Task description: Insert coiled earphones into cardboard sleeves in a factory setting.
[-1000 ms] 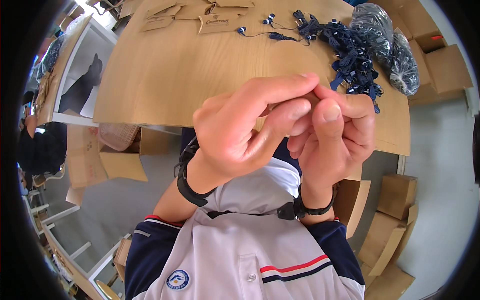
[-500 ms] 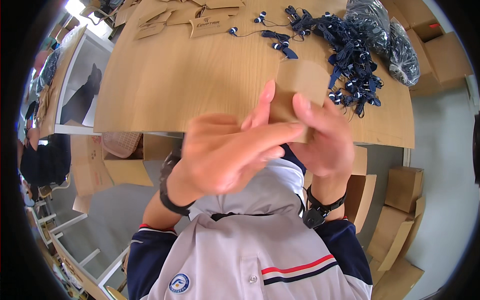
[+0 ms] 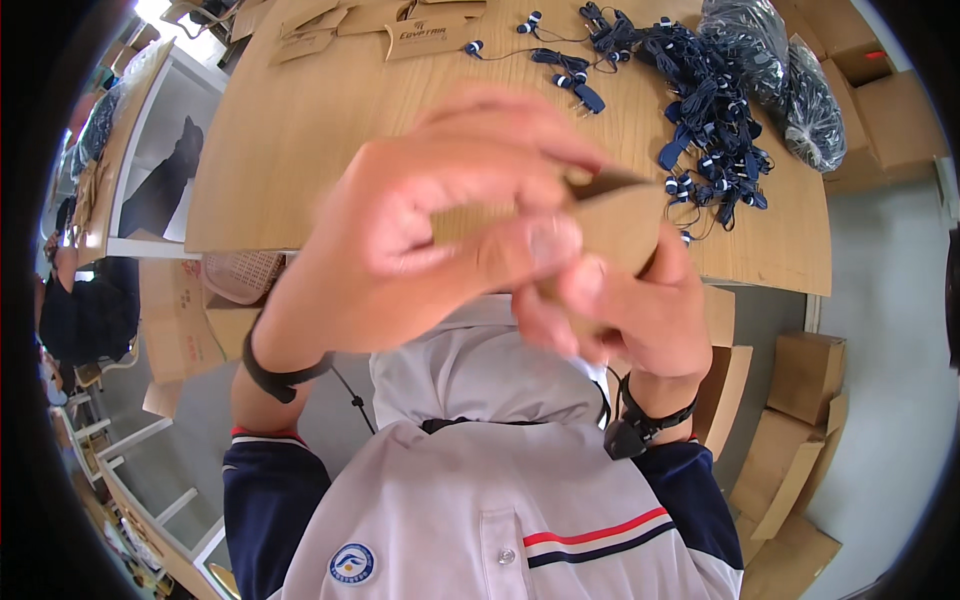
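Observation:
A small brown cardboard pillow box (image 3: 622, 228) is held between my two hands above the table's front edge. Its upper end gapes, showing a dark inside. My right hand (image 3: 645, 318) grips the lower right side, its thumb across the front. My left hand (image 3: 450, 205), partly blurred, curls over from the left with its fingertips at the gaping end and its thumb against the near side. Beyond the box lies a heap of dark blue earphones (image 3: 705, 110) with white-ringed earbuds. One separate set of earphones (image 3: 588, 97) lies left of the heap.
Flat-looking brown pillow boxes (image 3: 415, 38) lie at the table's far left. Clear plastic bags of dark items (image 3: 812, 115) sit at the far right. Cardboard cartons (image 3: 810, 375) stand right of the table, and a pink basket (image 3: 240, 278) rests in a carton at left.
The box has tilted and its upper end has come apart into a gap. My left hand has moved up and left, its fingers now at that end; my right hand keeps its hold.

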Action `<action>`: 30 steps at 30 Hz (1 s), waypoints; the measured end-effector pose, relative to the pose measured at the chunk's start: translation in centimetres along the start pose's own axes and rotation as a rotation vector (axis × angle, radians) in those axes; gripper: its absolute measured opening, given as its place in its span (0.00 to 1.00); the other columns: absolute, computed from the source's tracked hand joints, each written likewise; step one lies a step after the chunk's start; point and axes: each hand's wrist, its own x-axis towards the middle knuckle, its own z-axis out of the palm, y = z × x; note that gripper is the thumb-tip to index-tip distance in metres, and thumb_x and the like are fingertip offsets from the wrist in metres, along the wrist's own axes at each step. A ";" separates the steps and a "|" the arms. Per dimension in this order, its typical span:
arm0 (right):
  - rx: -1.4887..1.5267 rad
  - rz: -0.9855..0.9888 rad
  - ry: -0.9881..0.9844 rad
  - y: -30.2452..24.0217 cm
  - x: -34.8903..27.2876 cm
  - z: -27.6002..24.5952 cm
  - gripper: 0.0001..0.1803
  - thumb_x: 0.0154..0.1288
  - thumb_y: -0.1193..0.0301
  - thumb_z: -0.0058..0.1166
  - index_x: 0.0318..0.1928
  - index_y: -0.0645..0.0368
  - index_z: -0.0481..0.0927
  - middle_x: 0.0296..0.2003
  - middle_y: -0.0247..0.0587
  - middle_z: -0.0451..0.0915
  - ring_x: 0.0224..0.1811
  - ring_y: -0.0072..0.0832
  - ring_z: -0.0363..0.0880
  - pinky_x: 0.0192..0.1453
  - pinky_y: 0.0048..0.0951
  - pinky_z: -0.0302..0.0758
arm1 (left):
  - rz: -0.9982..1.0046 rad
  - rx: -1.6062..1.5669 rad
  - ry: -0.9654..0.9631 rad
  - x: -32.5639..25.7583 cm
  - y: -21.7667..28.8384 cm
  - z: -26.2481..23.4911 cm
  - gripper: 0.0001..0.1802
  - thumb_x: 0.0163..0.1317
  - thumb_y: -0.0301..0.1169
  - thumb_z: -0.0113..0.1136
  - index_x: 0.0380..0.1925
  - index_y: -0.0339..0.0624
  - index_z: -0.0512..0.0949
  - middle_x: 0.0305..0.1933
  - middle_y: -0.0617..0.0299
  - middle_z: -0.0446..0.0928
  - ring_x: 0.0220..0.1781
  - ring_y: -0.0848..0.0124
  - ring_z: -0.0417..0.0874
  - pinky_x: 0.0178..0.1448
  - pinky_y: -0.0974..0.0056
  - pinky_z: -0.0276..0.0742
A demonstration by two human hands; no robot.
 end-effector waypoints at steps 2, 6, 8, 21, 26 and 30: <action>-0.228 -0.167 0.165 0.6 1.1 0.9 0.11 0.65 0.68 0.60 0.41 0.62 0.80 0.24 0.29 0.77 0.23 0.14 0.72 0.22 0.20 0.66 | -0.064 -0.083 0.101 0.3 -0.2 0.5 0.17 0.65 0.38 0.57 0.26 0.35 0.79 0.54 0.44 0.76 0.54 0.59 0.73 0.59 0.57 0.64; -0.803 -0.549 0.400 1.4 2.6 0.7 0.18 0.58 0.74 0.66 0.48 0.62 0.77 0.30 0.42 0.80 0.30 0.30 0.81 0.35 0.28 0.76 | -0.156 -0.021 0.268 0.6 -0.5 0.9 0.12 0.62 0.35 0.59 0.27 0.36 0.78 0.56 0.43 0.72 0.54 0.64 0.72 0.57 0.62 0.66; -0.859 -0.630 0.417 1.4 3.2 0.9 0.19 0.53 0.76 0.67 0.46 0.61 0.77 0.32 0.47 0.81 0.32 0.43 0.80 0.36 0.30 0.76 | -0.148 0.108 0.295 0.6 -0.9 1.2 0.11 0.60 0.35 0.62 0.31 0.36 0.77 0.58 0.44 0.70 0.55 0.65 0.71 0.55 0.63 0.67; -0.479 -0.548 0.643 5.3 -3.4 -5.8 0.23 0.67 0.64 0.51 0.58 0.64 0.70 0.56 0.43 0.72 0.58 0.28 0.72 0.60 0.29 0.69 | 0.394 0.082 0.308 0.2 1.0 5.3 0.23 0.50 0.30 0.64 0.45 0.37 0.68 0.48 0.50 0.70 0.52 0.52 0.70 0.61 0.54 0.64; -0.426 -0.517 0.497 6.0 -1.5 -8.0 0.24 0.76 0.63 0.36 0.65 0.66 0.64 0.65 0.42 0.65 0.66 0.31 0.66 0.66 0.32 0.65 | 0.462 0.631 0.378 0.7 -0.6 7.6 0.13 0.62 0.32 0.52 0.41 0.34 0.67 0.54 0.46 0.71 0.58 0.52 0.71 0.59 0.55 0.67; -0.835 -0.670 0.520 10.9 0.6 -15.5 0.23 0.79 0.65 0.30 0.66 0.66 0.63 0.66 0.42 0.64 0.67 0.33 0.65 0.68 0.31 0.64 | 0.420 0.767 0.328 0.1 -0.6 7.8 0.14 0.65 0.30 0.47 0.46 0.31 0.67 0.61 0.41 0.69 0.65 0.45 0.70 0.65 0.50 0.67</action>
